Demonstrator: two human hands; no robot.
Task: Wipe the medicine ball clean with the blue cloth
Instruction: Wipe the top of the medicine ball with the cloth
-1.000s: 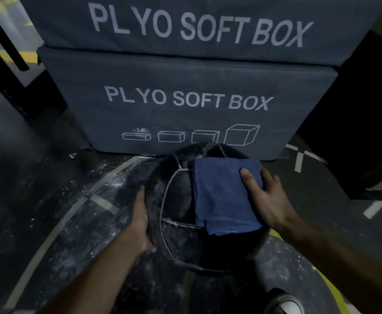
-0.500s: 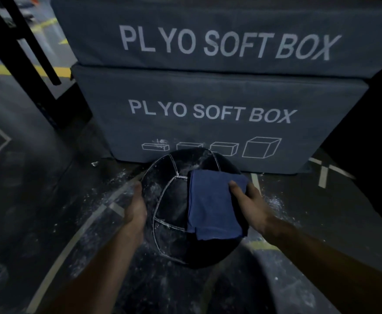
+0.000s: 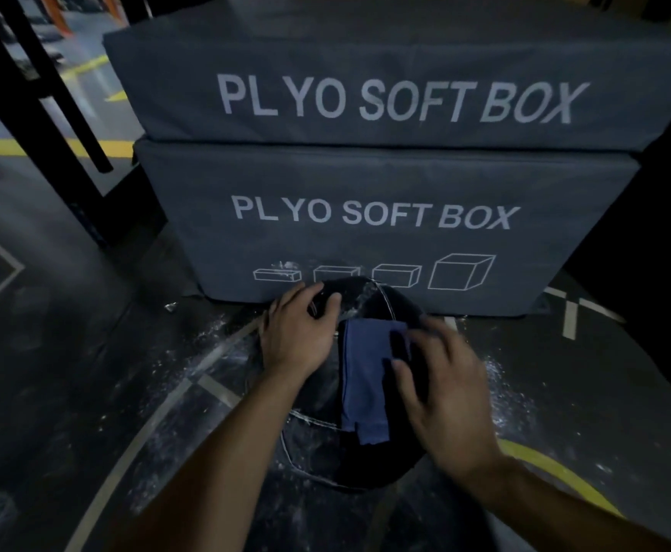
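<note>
A black medicine ball [image 3: 318, 444] with white seams sits on the dusty floor in front of the soft boxes. A folded blue cloth [image 3: 363, 376] lies over its top. My left hand [image 3: 300, 332] rests on the ball's upper left, fingers spread over the far side. On the ball's right side my right hand [image 3: 441, 384] is blurred by motion, with its thumb and fingers on the cloth's right edge. Whether it grips the cloth or only presses it I cannot tell.
Two stacked grey soft boxes [image 3: 385, 217] marked PLYO SOFT BOX stand right behind the ball. A black metal rack frame [image 3: 47, 113] rises at the left. White chalk dust [image 3: 214, 340] is scattered on the dark floor, which carries grey and yellow lines.
My left hand moved from the ball's left side up onto its top. My right hand shifted on the cloth, which now looks narrower and bunched. The camera moved closer to the boxes.
</note>
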